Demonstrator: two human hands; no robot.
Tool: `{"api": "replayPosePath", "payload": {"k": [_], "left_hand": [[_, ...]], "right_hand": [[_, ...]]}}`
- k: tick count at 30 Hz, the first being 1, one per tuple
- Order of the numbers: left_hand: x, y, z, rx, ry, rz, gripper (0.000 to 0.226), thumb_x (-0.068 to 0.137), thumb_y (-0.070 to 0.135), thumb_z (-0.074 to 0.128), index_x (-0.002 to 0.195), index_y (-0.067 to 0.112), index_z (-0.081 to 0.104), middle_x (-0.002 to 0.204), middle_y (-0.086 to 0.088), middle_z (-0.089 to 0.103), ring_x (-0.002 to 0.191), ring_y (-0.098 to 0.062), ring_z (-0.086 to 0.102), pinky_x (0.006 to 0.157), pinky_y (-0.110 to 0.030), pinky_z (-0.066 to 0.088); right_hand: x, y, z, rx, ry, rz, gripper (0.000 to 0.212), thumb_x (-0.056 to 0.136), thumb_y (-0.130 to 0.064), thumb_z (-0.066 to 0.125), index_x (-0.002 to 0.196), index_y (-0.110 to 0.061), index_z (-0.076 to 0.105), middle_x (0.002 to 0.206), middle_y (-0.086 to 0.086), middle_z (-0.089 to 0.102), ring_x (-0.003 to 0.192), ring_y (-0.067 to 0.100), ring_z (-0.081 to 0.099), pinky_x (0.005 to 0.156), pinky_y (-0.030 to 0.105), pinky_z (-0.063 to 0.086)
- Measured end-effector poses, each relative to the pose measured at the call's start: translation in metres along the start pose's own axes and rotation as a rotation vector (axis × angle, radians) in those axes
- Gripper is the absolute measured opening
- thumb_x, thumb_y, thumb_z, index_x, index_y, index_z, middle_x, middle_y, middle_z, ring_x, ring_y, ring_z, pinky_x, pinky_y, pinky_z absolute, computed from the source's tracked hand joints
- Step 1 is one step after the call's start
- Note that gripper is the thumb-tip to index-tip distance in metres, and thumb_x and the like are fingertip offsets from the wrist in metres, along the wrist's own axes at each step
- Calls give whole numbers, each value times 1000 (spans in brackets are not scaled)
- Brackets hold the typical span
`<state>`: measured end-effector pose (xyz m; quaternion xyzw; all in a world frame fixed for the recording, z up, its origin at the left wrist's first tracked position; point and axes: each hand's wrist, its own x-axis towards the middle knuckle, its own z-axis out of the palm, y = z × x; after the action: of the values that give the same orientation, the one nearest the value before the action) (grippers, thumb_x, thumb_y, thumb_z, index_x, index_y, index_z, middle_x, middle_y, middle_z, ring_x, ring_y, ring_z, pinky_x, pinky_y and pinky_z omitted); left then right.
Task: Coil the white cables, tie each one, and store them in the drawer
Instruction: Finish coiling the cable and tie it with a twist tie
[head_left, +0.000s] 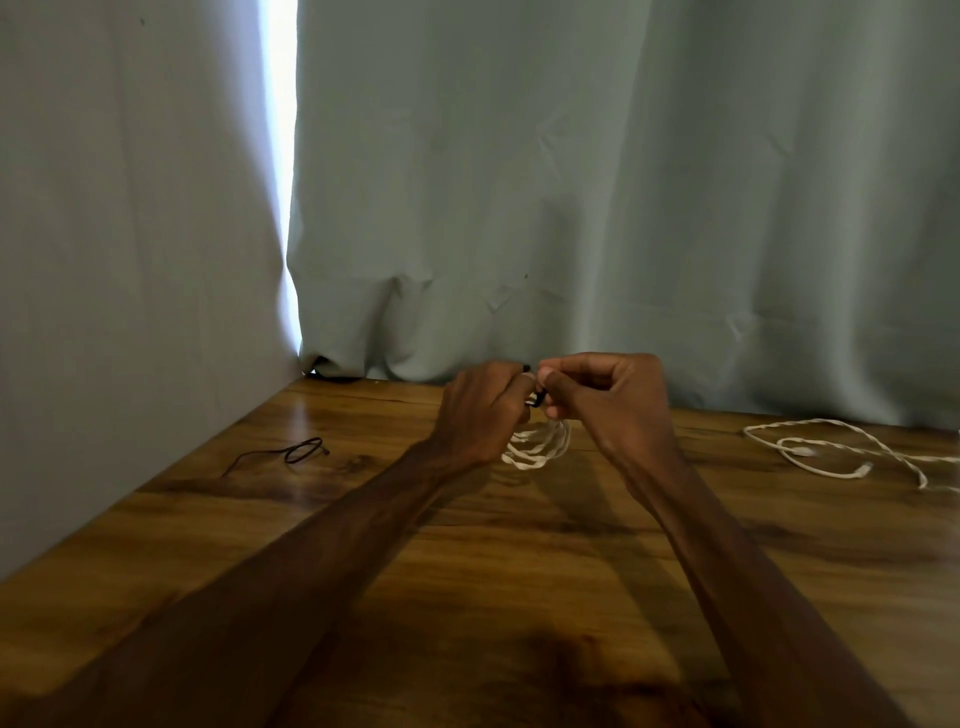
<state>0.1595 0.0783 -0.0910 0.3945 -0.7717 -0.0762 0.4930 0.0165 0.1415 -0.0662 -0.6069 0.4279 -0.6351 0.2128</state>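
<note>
Head camera looks down on a wooden bench (519, 571) set against a pale grey-green curtain (571, 182), with both bare forearms reaching forward to its far middle. Left hand (478, 410) and right hand (608, 395) meet above the bench, their fingers (550, 375) curled in and pinched close together around a small black tie (535, 399) that shows only as a dark bit between them. Below the hands hangs a coiled white cable (540, 447), several loops gathered together, its top hidden by the hands and its lower loops at or just above the wood; whether they touch it cannot be told. Both hands are closed on the tie and the top of the coil, though the exact grip of each is hidden.

Well apart on the right lies a second white cable (831, 447), loose and uncoiled, partly twisted, trailing off the right edge of the view. On the left of the bench, near the wall (130, 260), rests a thin black cord (296, 452) with a small loop at one end.
</note>
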Motion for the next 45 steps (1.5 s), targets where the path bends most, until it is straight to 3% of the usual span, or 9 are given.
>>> {"api": "replayPosePath", "payload": {"k": [4, 12, 19, 24, 27, 29, 34, 40, 45], "left_hand": [[-2, 2, -1, 65, -83, 90, 35, 96, 36, 39, 64, 32, 54, 59, 10, 55, 60, -14, 54, 64, -37, 42], [3, -6, -2, 317, -248, 326, 44, 104, 35, 30, 91, 12, 66, 77, 3, 50, 68, -16, 48, 67, -36, 39], [6, -5, -1, 381, -235, 428, 33, 104, 22, 37, 86, 10, 62, 72, -6, 56, 71, -18, 42, 68, -36, 29], [6, -7, 5, 234, -144, 312, 35, 103, 29, 38, 93, 8, 64, 82, -7, 62, 77, -18, 52, 72, -37, 41], [3, 0, 4, 67, -107, 215, 21, 106, 27, 47, 113, 11, 59, 90, 6, 60, 77, -2, 55, 66, -14, 39], [1, 5, 5, 0, -92, 169, 18, 106, 27, 50, 117, 12, 52, 89, 10, 57, 74, 0, 56, 60, -11, 36], [-5, 1, 10, -102, -65, 84, 16, 106, 26, 51, 112, 12, 51, 86, 6, 62, 71, -2, 59, 58, -17, 38], [-8, 8, 13, -344, 3, -161, 15, 104, 31, 53, 112, 19, 55, 100, -2, 69, 90, -15, 69, 78, -41, 57], [-8, 10, 17, -527, -22, -306, 14, 104, 29, 54, 114, 19, 56, 103, -5, 71, 86, -11, 69, 74, -31, 54]], "right_hand": [[0, 4, -4, -14, 8, 74, 7, 86, -4, 78, 93, -5, 80, 78, 10, 78, 68, 24, 76, 68, 33, 65], [3, 7, -15, -172, -80, 99, 13, 84, -8, 81, 96, -3, 80, 75, 10, 78, 66, 27, 77, 71, 40, 65], [2, 8, -13, -168, -17, 72, 7, 85, -7, 80, 90, -3, 81, 72, 11, 77, 63, 25, 76, 69, 44, 65], [1, 9, -9, -70, 61, 103, 4, 84, -4, 79, 87, -3, 81, 74, 10, 78, 65, 26, 76, 72, 46, 65], [0, 10, -8, -21, 101, 100, 6, 85, -4, 79, 90, -2, 80, 75, 10, 78, 67, 26, 77, 74, 46, 65], [-1, 11, -7, -22, 114, 88, 7, 85, -5, 78, 91, -3, 80, 76, 9, 78, 68, 26, 77, 74, 47, 65], [-3, 11, -5, 4, 99, 92, 11, 85, -4, 79, 95, 0, 78, 79, 12, 78, 70, 28, 78, 71, 40, 65], [-3, 7, -4, 132, 158, 149, 24, 81, -9, 84, 98, 5, 73, 79, 17, 78, 72, 31, 78, 64, 29, 64], [-3, 7, -5, 73, 118, 121, 8, 84, -4, 80, 92, -1, 79, 76, 15, 78, 70, 28, 77, 67, 29, 64]]}}
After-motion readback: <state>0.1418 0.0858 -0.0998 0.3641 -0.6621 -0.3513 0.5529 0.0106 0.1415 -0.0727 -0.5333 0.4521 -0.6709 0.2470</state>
